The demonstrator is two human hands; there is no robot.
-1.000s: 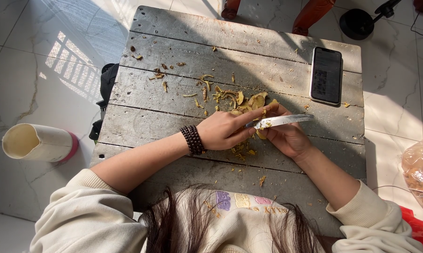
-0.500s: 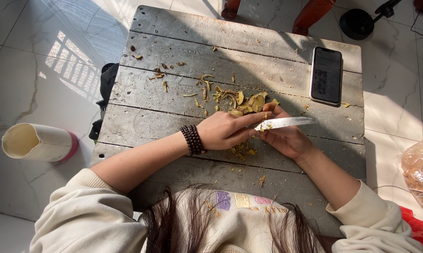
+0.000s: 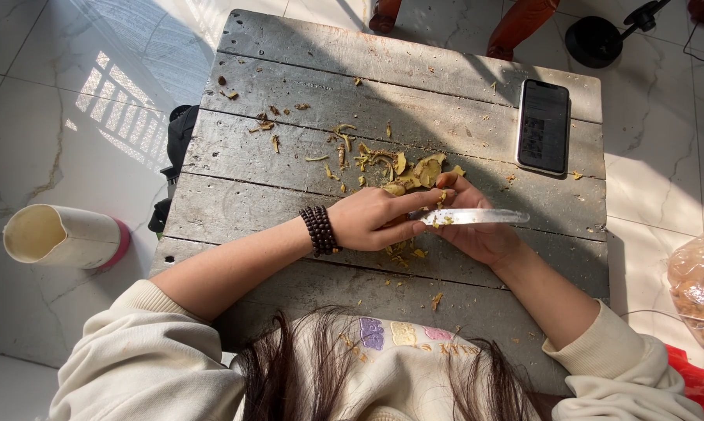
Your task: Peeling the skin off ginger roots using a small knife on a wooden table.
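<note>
A weathered grey plank table (image 3: 274, 195) stands on a pale marble-patterned floor, sunlight falling across both. On the table's far right lies a dark smartphone (image 3: 543, 125), set well apart from the mess, likely to keep it clean. Yellowish-brown peelings (image 3: 402, 164) lie scattered over the middle planks, thickest just beyond the hands, which suggests they drop where they are cut. On the floor to the left a cream cylindrical container (image 3: 59, 235) with a pink base lies on its side, and at the right edge sits a clear plastic bag (image 3: 699, 284) of brownish pieces.

The right hand (image 3: 480, 238) holds a knife (image 3: 477, 217), the pale blade lying flat and pointing right, with yellow bits clinging to it; the fingers are curled under the blade, though the grip on the handle is hidden by the other hand. The left hand (image 3: 375, 222), a dark bead bracelet (image 3: 318, 231) on its wrist, reaches across with its fingers drawn together, the tips pinching at the blade's near end. A small yellowish piece (image 3: 443, 196) shows at the fingertips, pressed between them and the blade, seemingly held low over the table so scraps fall onto the planks. How much of it the fingers cover cannot be told.
</note>
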